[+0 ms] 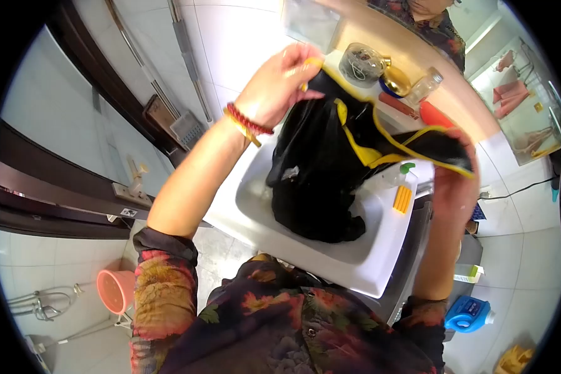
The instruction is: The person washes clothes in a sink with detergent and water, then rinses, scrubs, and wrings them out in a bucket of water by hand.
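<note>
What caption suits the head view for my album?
Left hand and right hand hold yellow-edged black cloth at a rectangular white sink.

Home bathroom: white washbasin (361, 282), tiled walls (31, 251), mirror (445, 40), shower fittings (40, 305), pink bucket (115, 292)

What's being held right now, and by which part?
The black cloth, by its yellow-trimmed edge: left hand at one spot, right hand at another.
</note>
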A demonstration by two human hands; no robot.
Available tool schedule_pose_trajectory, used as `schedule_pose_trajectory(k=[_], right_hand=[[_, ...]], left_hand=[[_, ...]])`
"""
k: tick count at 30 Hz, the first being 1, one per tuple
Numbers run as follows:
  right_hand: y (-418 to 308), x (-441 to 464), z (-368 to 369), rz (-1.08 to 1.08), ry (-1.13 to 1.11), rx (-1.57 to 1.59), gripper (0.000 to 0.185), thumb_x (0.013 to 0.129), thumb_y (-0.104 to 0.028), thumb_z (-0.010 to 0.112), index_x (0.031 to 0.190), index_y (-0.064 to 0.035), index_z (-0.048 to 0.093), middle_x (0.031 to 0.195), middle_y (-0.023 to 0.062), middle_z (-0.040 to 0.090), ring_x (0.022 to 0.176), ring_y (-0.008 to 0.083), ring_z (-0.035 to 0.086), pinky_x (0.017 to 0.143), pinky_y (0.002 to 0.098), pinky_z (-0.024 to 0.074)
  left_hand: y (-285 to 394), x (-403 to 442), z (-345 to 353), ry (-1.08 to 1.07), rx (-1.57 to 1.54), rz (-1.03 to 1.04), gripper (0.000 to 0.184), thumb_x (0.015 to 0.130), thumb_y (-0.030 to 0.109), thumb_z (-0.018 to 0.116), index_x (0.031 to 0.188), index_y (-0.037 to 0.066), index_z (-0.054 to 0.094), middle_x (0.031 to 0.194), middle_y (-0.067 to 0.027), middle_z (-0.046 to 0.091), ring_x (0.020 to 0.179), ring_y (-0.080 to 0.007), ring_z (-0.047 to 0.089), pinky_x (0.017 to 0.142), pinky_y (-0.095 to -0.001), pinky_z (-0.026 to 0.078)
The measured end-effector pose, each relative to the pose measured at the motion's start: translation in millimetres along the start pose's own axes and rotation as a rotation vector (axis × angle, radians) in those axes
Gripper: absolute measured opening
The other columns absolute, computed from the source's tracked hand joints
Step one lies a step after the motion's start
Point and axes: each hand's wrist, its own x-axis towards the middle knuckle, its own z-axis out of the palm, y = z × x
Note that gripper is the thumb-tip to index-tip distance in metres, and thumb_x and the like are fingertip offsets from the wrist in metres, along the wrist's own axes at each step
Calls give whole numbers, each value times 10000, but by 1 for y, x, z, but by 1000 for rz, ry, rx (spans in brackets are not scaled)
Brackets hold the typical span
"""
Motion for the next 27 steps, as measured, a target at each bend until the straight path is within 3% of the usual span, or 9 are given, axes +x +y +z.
schedule_pose_trajectory(k=[7,9,10,13,16,17,18,21,27], right_hand=[[-55,18,35,-256,-470,69,432,908,-286,431,1166,59,445,1108,164,547,988,242,577,865,343,468],[-35,10,29,-214,-353,73,442,892,-244,465,1220,50,430,1198,157,513,1092,237,524,903,347,441],[-15,4,23,-170,-303,124,420,897,-253,450,1203,34,450,1162,144,529,1061,234,537,892,355,439],[77,-27,1,114,-30,-303,328,880,-235,398,1059,6,529,1027,86,563,988,184,531,900,319,400],[214,-63,-60,389,-15,-853,193,793,-102,494,929,-54,623,907,95,606,876,208,551,780,288,417],[272,-77,-106,237,-253,-1146,191,766,-109,538,928,-82,634,958,131,584,864,272,535,778,347,423],[301,-95,-114,134,-214,-1308,181,745,-118,573,912,-83,634,1066,135,541,888,323,508,810,419,408],[356,-110,-97,-47,-207,-1345,297,786,-213,594,1070,-128,590,1168,147,462,1040,359,442,884,468,362],[400,-130,-77,20,-499,-1720,377,826,-354,547,1163,-185,541,1216,116,429,1105,349,393,868,478,357]], left_hand=[[61,19,25,-174,-215,187,299,870,166,573,1109,23,463,978,-56,592,847,-120,577,787,-285,486],[58,3,28,-139,36,258,180,920,113,454,1076,35,497,1005,-29,561,938,-112,570,823,-282,494],[44,-4,25,-8,96,165,196,880,177,534,1031,54,526,898,20,515,777,-44,490,744,-260,480],[-48,-32,-14,-16,266,-48,185,886,224,525,972,61,539,856,52,528,819,-48,478,732,-216,413],[-198,-72,-81,94,948,-367,128,816,148,582,852,27,561,826,-61,549,782,-157,514,711,-288,433],[-242,-92,-94,205,1256,-125,142,786,158,605,798,22,569,818,-126,563,789,-270,543,721,-360,449],[-287,-104,-109,232,1243,-253,164,783,210,618,853,66,581,1026,-175,553,946,-361,517,830,-427,426],[-325,-112,-95,152,1333,-383,332,806,335,604,1079,150,565,1299,-175,398,1171,-387,383,945,-481,351],[-381,-129,-81,-142,1545,-534,596,858,566,399,1374,280,309,1454,-108,183,1329,-369,149,1026,-579,161]])
